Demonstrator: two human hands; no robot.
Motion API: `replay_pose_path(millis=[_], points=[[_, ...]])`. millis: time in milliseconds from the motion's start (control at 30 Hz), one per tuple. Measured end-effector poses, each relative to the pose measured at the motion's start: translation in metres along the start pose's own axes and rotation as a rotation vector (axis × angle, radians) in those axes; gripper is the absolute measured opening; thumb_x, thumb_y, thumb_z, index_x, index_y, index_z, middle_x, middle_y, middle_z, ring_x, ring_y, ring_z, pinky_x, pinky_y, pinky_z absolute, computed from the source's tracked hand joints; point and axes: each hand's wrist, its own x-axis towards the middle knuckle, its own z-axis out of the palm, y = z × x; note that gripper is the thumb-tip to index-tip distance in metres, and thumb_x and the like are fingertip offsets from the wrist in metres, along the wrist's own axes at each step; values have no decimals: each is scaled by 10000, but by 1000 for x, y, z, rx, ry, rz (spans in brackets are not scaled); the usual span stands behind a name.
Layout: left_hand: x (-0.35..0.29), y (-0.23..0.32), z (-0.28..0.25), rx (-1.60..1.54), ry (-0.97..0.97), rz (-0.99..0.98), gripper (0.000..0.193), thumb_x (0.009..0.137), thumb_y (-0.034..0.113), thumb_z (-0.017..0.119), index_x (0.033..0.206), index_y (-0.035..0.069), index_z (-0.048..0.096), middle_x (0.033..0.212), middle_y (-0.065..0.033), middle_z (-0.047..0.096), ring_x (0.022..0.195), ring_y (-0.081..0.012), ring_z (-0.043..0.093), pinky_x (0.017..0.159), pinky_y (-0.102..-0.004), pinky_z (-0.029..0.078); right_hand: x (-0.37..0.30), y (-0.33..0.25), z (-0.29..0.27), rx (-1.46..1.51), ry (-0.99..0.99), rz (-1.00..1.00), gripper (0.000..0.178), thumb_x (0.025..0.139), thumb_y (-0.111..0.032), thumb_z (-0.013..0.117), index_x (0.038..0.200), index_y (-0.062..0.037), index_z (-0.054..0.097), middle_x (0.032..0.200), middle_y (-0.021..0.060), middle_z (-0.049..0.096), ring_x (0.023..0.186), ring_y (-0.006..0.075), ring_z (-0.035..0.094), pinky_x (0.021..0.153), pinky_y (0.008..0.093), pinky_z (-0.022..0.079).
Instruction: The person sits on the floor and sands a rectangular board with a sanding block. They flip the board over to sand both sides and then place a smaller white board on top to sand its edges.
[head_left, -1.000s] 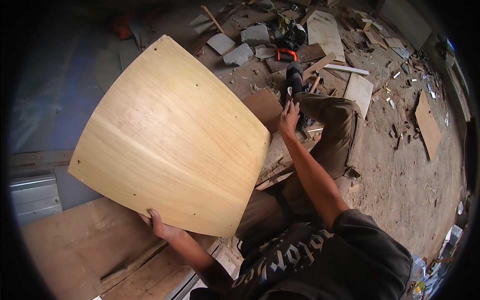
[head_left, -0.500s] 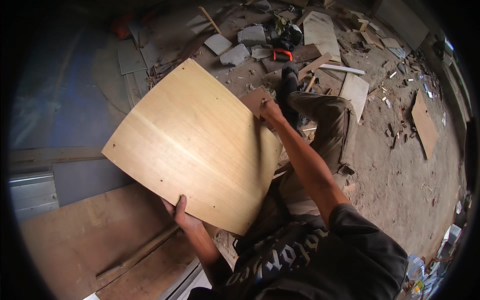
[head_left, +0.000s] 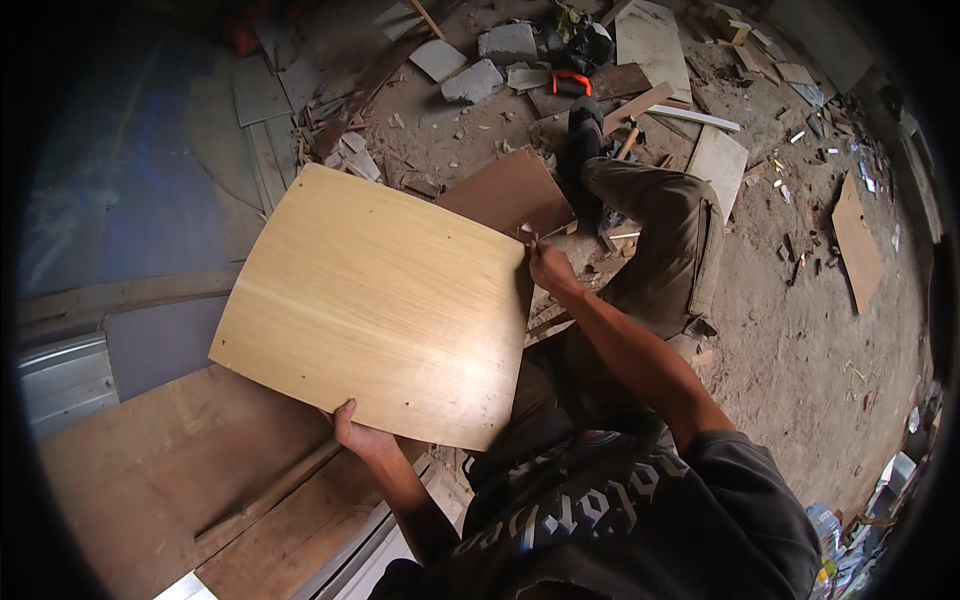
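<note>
A light wood-grain panel, roughly square with several small holes near its edges, is held tilted above my lap. My left hand grips its near edge, thumb on the upper face and the other fingers hidden underneath. At the panel's far right corner, my right hand is closed on the edge, its fingers partly out of sight. A reddish-brown board lies just beyond the panel, which covers part of it.
Large brown boards lie at the lower left. Broken concrete blocks, a hammer, an orange-handled object and wood scraps litter the floor ahead. A brown offcut lies at right, with plastic bottles at lower right.
The panel has turned counterclockwise, its far corner swinging left and toward me. My right hand has come nearer with its corner. More of the reddish-brown board now shows.
</note>
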Motion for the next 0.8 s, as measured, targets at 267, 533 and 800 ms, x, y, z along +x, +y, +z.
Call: replay_pose_path(millis=[267, 533, 800], points=[[-33, 6, -33, -131, 50, -42, 628, 752, 132, 560, 1368, 24, 506, 1291, -150, 579, 1204, -314, 567, 1048, -462, 467, -106, -19, 66, -438, -94, -1132, 423, 1044, -186, 487, 1443, -45, 486, 1501, 234, 462, 1417, 389, 423, 1200, 494, 328], [-27, 7, -37, -100, 57, -83, 685, 744, 170, 559, 1402, 6, 463, 1301, -163, 558, 1228, -334, 558, 1016, -478, 493, -80, -41, 40, -249, 102, -951, 368, 1015, -104, 529, 1332, 81, 550, 1373, 274, 568, 1342, 426, 496, 1200, 496, 314], [-11, -14, -42, -106, 90, -80, 702, 737, 179, 560, 1401, -23, 454, 1306, -179, 559, 1229, -352, 558, 1016, -495, 493, -17, 36, -15, -450, 70, -118, 352, 1045, -189, 498, 1300, 43, 565, 1038, 319, 677, 845, 406, 711, 792, 488, 563]])
